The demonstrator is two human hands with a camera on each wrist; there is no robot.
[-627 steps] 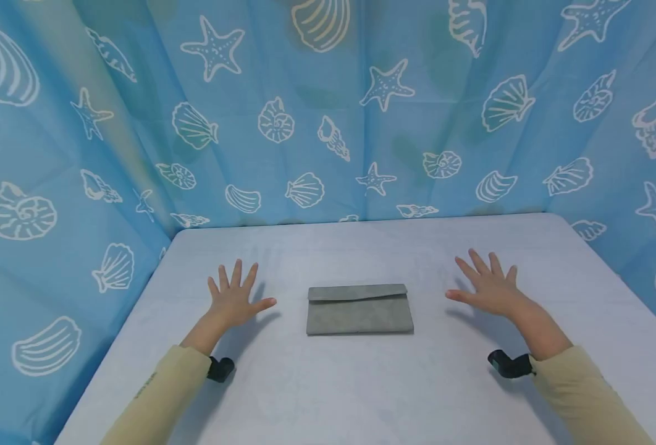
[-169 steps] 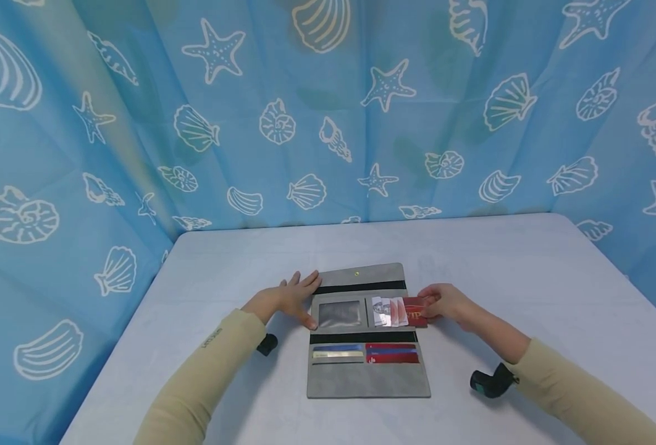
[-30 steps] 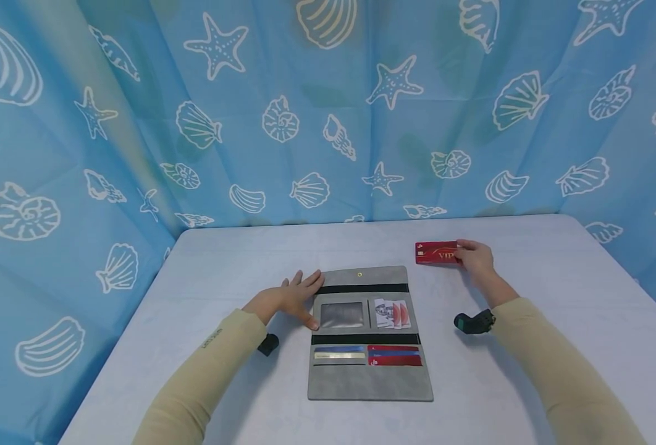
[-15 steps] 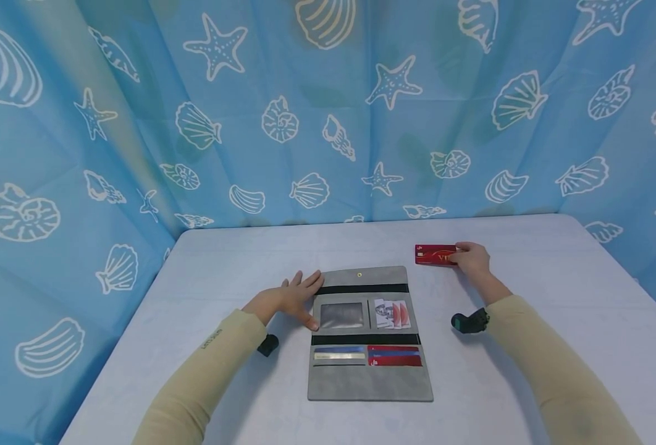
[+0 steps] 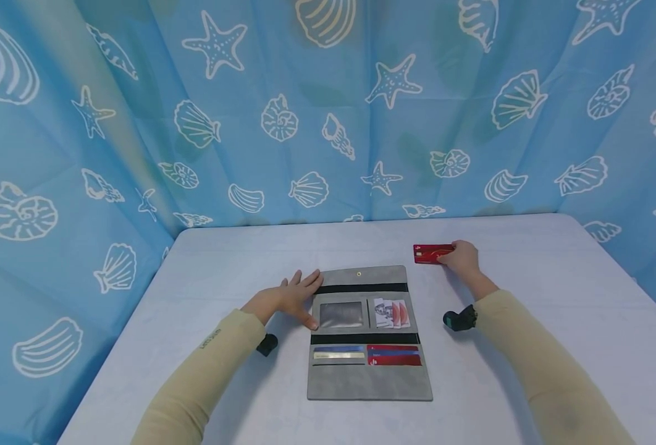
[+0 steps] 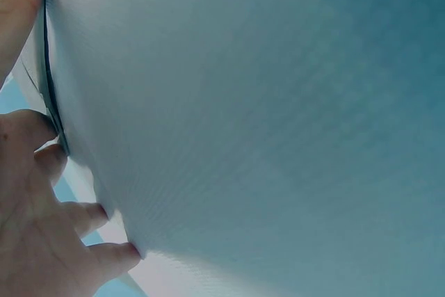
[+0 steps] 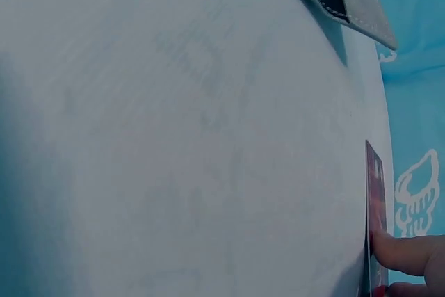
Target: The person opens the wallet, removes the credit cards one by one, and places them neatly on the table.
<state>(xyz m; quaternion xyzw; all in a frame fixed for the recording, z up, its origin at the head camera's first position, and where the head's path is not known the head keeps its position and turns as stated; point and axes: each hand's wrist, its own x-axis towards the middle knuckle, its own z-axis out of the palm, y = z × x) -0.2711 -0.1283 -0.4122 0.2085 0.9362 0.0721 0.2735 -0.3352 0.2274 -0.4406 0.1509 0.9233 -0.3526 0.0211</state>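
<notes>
Red plastic-looking card in your right hand sits almost where it was half a second ago, but your hand has shifted left over it, hiding the lettering that showed then. Some seconds earlier the card was at the right-hand pocket of the grey wallet; now it is beyond the wallet's upper right corner, apart from it, over the far part of the white surface. You pinch its right end, thumb on the face, the rest jutting left of your fingers; whether it touches the surface is unclear. Your left hand, fingers spread, touches the wallet's left edge as before, grasping nothing.
</notes>
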